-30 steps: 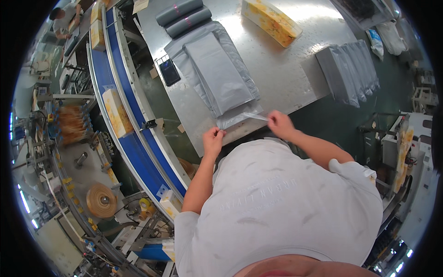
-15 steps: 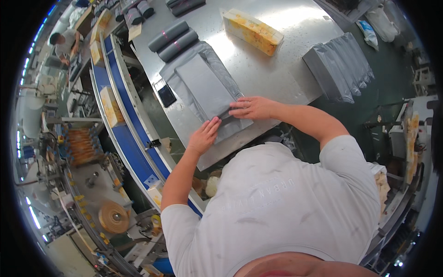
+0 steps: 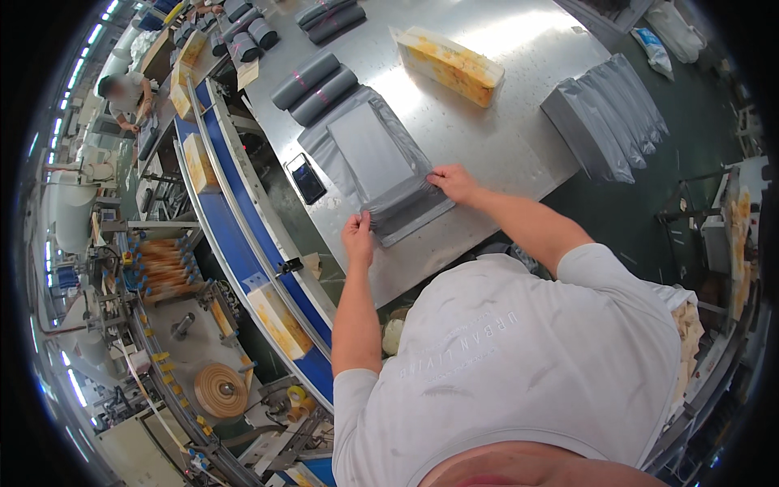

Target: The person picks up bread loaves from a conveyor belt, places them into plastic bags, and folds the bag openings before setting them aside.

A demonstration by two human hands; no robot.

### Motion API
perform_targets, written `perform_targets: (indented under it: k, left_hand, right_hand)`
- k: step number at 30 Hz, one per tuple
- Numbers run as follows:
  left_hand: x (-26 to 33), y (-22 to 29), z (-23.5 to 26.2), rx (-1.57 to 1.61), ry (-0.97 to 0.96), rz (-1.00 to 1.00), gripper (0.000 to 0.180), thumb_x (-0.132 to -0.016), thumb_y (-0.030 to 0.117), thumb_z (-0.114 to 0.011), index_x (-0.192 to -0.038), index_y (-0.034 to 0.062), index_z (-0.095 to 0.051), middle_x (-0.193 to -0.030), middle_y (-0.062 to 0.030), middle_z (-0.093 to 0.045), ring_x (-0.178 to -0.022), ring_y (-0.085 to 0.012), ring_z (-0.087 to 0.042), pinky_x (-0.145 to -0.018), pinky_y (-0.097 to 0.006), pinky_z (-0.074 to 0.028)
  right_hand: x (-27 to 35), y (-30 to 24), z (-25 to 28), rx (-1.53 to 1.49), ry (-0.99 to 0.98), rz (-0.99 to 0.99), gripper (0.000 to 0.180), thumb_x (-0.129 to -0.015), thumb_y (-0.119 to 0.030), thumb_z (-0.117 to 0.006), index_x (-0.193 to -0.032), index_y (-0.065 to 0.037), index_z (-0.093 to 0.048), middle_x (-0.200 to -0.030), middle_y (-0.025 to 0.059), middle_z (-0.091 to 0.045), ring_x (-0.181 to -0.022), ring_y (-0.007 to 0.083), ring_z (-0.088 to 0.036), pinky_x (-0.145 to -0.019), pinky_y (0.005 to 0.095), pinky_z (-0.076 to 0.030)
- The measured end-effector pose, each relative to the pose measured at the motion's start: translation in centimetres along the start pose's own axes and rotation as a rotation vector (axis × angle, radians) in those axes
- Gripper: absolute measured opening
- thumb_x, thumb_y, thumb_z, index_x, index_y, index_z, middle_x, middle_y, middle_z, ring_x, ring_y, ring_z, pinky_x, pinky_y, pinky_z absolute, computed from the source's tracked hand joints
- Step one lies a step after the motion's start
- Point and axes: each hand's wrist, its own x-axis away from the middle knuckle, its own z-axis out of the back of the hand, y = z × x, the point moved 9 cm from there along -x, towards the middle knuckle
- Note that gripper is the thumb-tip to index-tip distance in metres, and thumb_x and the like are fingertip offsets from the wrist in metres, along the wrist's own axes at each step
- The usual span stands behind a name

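Note:
A flat stack of grey plastic bags [image 3: 375, 150] lies near the front edge of the metal table [image 3: 519, 134], with wrinkled plastic around its near end. My left hand [image 3: 358, 237] is closed at the near left corner, thumb and fingers pinching the grey plastic. At the near right corner my right hand [image 3: 454, 183] pinches the plastic in the same way. Between them the near edge is drawn across in folds. Two grey rolls [image 3: 315, 88] with pink bands lie just beyond the stack. A phone [image 3: 306, 178] rests left of it.
A yellow-and-white pack [image 3: 450, 65] lies farther back on the table. Grey bags [image 3: 604, 118] hang over its right edge. On the left runs a blue conveyor [image 3: 231, 239] carrying yellow packs [image 3: 278, 319]. Beyond it a person [image 3: 126, 93] works with grey rolls.
My hands have gone from lying flat on the near end of the stack to pinching its corners, farther apart. The packs on the conveyor have moved nearer.

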Motion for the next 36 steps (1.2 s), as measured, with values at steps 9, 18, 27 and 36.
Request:
perform_targets:
  k: [9,18,27,36]
  left_hand:
    - [1.1,4.6,-3.5,-0.592,0.399,-0.284,0.033,-0.099,0.012,-0.071,-0.127,-0.0009,-0.059,-0.128,-0.0158,-0.062,-0.114,-0.0271,-0.061,-0.101,-0.039,-0.049]
    - [2.8,5.6,-12.3,-0.087,-0.247,-0.072,0.076,-0.103,0.017,-0.067,-0.166,0.0002,-0.028,-0.167,-0.0233,-0.038,-0.153,-0.0319,-0.039,-0.124,-0.041,-0.031]
    - [1.0,1.6,-11.1,-1.374,-0.189,-0.293,0.083,-0.097,0.040,-0.069,-0.164,0.0058,-0.035,-0.173,-0.0214,-0.027,-0.161,-0.0452,-0.018,-0.127,-0.061,-0.018]
    - [0.3,1.4,-15.2,-1.458,-0.462,-0.564,0.074,-0.099,0.043,-0.066,-0.162,0.0109,-0.042,-0.173,-0.0093,-0.032,-0.160,-0.0435,-0.022,-0.126,-0.061,-0.022]
  right_hand:
    - [1.3,-3.5,1.2,0.276,0.416,0.217,0.045,-0.098,-0.039,-0.068,-0.118,0.001,-0.065,-0.115,0.0248,-0.070,-0.106,0.0412,-0.067,-0.089,0.0473,-0.053]
    - [2.8,-1.9,1.6,-0.493,0.049,-0.526,0.087,-0.081,-0.042,-0.085,-0.149,-0.006,-0.044,-0.143,0.0144,-0.054,-0.132,0.0318,-0.051,-0.106,0.0457,-0.046]
    - [23.9,5.8,25.5,0.142,0.727,-0.065,0.073,-0.061,-0.014,-0.092,-0.122,-0.007,-0.054,-0.119,0.0098,-0.057,-0.114,0.0246,-0.057,-0.103,0.0356,-0.046]
    - [22.9,-0.3,28.3,1.035,0.829,0.081,0.064,-0.077,-0.020,-0.080,-0.134,-0.007,-0.055,-0.155,0.0143,-0.045,-0.145,0.0404,-0.040,-0.118,0.0571,-0.032]
